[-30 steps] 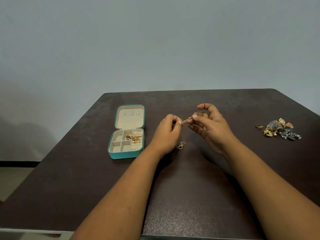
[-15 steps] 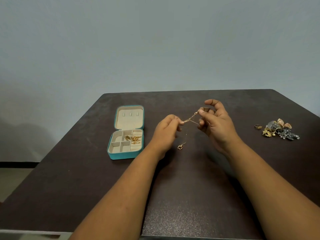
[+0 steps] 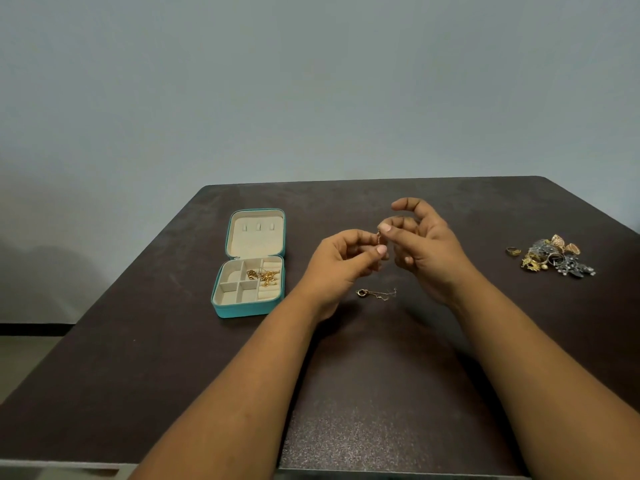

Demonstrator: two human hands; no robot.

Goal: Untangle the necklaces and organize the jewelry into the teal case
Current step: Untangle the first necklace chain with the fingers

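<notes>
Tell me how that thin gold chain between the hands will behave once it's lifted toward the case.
The gold chain, pinched by both hands, is very thin, so probably floppy and light. Its pendant end lies slack on the table, so it would likely dangle, swing, and could re-tangle.

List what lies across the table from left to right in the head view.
teal case → left hand → right hand → lone gold ring → jewelry pile
</notes>
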